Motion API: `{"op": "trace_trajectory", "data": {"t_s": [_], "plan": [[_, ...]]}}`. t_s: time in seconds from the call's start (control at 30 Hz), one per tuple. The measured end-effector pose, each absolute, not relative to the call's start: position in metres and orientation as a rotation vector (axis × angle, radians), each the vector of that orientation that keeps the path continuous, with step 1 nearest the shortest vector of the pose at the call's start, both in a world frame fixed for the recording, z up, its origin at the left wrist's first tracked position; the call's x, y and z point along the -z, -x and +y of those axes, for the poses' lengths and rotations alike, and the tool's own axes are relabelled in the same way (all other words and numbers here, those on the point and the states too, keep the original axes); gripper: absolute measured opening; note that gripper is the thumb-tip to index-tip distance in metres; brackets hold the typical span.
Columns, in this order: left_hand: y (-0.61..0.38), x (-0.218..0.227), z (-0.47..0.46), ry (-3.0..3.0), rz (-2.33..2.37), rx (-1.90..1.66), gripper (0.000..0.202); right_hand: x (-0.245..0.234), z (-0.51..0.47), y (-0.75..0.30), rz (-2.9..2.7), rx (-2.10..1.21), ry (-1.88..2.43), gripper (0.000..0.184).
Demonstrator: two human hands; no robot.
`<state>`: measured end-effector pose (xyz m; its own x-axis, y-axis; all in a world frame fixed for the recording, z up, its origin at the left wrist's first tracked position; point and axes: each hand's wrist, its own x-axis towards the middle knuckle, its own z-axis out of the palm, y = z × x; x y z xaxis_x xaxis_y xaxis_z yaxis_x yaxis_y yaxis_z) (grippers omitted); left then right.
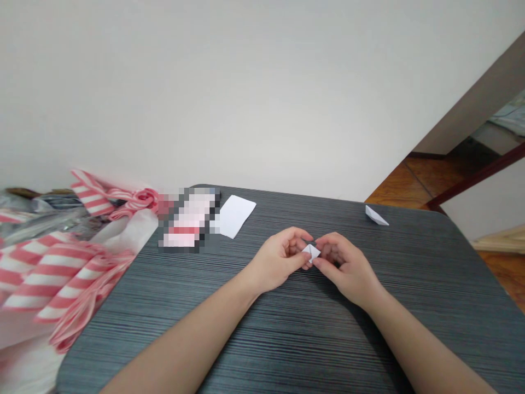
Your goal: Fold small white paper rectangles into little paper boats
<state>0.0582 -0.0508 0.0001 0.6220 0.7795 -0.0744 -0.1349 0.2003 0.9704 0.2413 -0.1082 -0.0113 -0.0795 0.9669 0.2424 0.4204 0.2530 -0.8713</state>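
Observation:
A small piece of folded white paper is pinched between my two hands above the middle of the dark table. Its visible face is diamond-shaped, with crease lines across it. My left hand grips its left side, the thumb lying on the near face. My right hand holds the right edge between thumb and fingers. The curled fingers hide the paper's back. A second folded white paper piece, long and pointed, lies apart at the table's far right.
White paper sheets lie at the back left, beside a pixelated phone-like object. The dark wood-grain table meets a white wall. Red-and-white striped cloth and clear plastic are heaped off the left edge. Brown tiled floor shows at right.

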Motion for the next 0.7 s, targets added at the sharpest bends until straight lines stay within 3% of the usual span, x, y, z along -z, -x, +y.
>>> {"op": "trace_trajectory", "data": {"t_s": [0.3,0.7], "plan": [[-0.0558,0.0019,-0.0478,-1.394,0.786,-0.665,0.012,0.0076,-0.1060,-0.2419,-1.782,-0.701,1.396,0.008],[-0.0549,0.0051,-0.0464,-1.494,0.809,-0.674,0.014,0.0033,-0.1071,-0.2412,-1.825,-0.695,1.395,0.008]]}}
